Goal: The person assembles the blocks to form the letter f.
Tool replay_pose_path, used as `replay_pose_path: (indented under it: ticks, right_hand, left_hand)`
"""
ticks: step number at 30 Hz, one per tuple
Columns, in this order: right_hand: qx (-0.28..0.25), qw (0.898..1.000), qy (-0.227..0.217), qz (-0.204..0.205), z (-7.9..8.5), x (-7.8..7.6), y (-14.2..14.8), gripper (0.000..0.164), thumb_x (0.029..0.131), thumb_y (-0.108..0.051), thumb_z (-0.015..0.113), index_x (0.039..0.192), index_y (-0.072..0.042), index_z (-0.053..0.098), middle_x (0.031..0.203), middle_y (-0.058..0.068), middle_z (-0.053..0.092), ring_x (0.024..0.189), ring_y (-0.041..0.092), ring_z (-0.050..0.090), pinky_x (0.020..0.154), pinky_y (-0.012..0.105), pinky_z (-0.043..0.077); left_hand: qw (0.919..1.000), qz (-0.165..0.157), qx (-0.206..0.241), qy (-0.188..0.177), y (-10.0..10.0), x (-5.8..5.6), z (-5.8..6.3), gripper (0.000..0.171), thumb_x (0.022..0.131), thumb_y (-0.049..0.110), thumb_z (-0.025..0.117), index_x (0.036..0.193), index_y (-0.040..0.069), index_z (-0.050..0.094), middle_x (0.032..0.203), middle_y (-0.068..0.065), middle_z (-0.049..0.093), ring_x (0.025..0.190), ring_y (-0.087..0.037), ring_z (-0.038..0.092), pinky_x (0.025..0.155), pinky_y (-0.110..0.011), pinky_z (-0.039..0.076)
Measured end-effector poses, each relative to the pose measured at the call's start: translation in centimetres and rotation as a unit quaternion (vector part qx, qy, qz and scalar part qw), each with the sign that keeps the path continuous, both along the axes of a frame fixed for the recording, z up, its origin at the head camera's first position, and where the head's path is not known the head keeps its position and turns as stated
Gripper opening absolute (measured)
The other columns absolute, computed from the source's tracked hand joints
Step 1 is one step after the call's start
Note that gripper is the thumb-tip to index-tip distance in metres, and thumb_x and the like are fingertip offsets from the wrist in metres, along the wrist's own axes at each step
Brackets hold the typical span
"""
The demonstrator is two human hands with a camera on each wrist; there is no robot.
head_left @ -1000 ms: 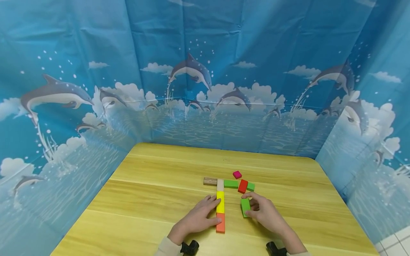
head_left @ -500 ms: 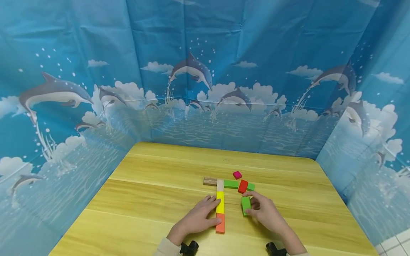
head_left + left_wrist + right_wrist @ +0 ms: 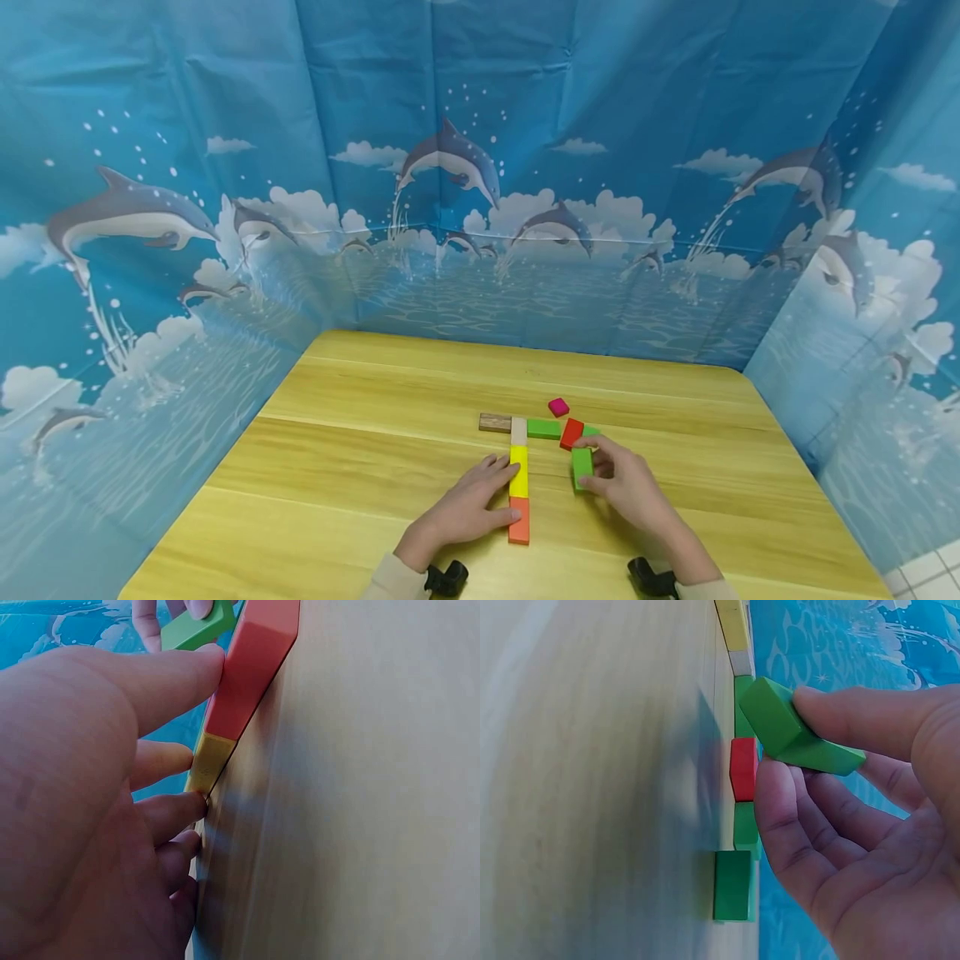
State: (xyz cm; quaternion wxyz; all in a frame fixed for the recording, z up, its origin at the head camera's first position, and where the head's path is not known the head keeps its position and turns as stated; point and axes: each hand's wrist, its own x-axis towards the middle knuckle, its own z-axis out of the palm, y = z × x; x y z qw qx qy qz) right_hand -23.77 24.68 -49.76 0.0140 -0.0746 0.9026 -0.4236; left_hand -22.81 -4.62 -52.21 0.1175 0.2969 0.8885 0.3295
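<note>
Green block (image 3: 582, 467) held off the table (image 3: 360, 433), grip of right hand (image 3: 628, 485) clamped on it. Left hand (image 3: 472, 503): grip apart, touching yellow block (image 3: 520, 485) and orange block (image 3: 519, 532).

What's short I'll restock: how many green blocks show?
4 green blocks: one in the right hand, one beside the pale block, two below the red block in right-wrist view; hands may hide more.

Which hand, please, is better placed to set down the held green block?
Probably the right hand: it pinches that green block; the left hand touches the yellow block and orange block.
</note>
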Motion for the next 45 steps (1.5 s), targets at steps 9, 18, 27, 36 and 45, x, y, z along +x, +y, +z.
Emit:
replay_pose_path:
  ticks: [9, 18, 27, 36, 45]
  right_hand:
    - [0.0, 1.0, 0.023, 0.008, 0.8, -0.5, -0.9, 0.05, 0.086, -0.008, 0.081, 0.131, -0.019, 0.062, 0.095, 0.0, 0.064, 0.085, 0.018, 0.062, 0.07, 0.034, 0.052]
    - [0.001, 0.998, 0.055, -0.002, 1.0, -1.4, -1.6, 0.052, 0.087, -0.009, 0.08, 0.133, -0.023, 0.061, 0.097, 0.001, 0.065, 0.087, 0.019, 0.062, 0.072, 0.034, 0.052]
    - [-0.015, 0.998, 0.066, -0.011, 0.6, -2.3, -2.4, 0.051, 0.088, -0.009, 0.079, 0.133, -0.022, 0.061, 0.1, 0.002, 0.064, 0.089, 0.02, 0.061, 0.074, 0.035, 0.052]
    - [-0.034, 0.996, 0.076, -0.016, 0.3, -3.3, -3.0, 0.049, 0.089, -0.009, 0.078, 0.133, -0.023, 0.06, 0.099, 0.003, 0.063, 0.085, 0.022, 0.057, 0.071, 0.036, 0.05]
    - [-0.04, 0.995, 0.093, -0.011, 0.3, -4.9, -3.8, 0.047, 0.09, -0.009, 0.077, 0.129, -0.029, 0.059, 0.102, 0.001, 0.063, 0.086, 0.021, 0.055, 0.073, 0.037, 0.049]
  left_hand:
    - [1.0, 0.006, 0.001, -0.002, -0.5, 0.0, -0.4, 0.072, 0.099, 0.054, 0.057, 0.158, 0.017, 0.036, 0.165, -0.007, 0.025, 0.153, -0.028, 0.015, 0.117, -0.057, 0.023]
    - [0.9999, -0.005, 0.008, 0.012, -0.2, -0.2, -0.4, 0.072, 0.1, 0.052, 0.056, 0.158, 0.014, 0.037, 0.164, -0.011, 0.025, 0.152, -0.03, 0.016, 0.117, -0.057, 0.022]
    - [0.9999, -0.002, 0.005, 0.014, -0.2, -0.1, 0.1, 0.071, 0.1, 0.05, 0.058, 0.157, 0.014, 0.038, 0.164, -0.011, 0.026, 0.152, -0.031, 0.018, 0.116, -0.057, 0.024]
    - [1.0, 0.004, 0.004, 0.005, 0.0, 0.1, 0.0, 0.072, 0.099, 0.054, 0.057, 0.157, 0.016, 0.038, 0.164, -0.009, 0.026, 0.152, -0.03, 0.017, 0.116, -0.058, 0.024]
    - [0.9999, 0.0, 0.007, 0.01, 0.0, 0.0, 0.0, 0.072, 0.099, 0.052, 0.057, 0.157, 0.015, 0.037, 0.164, -0.009, 0.026, 0.152, -0.031, 0.017, 0.115, -0.06, 0.024]
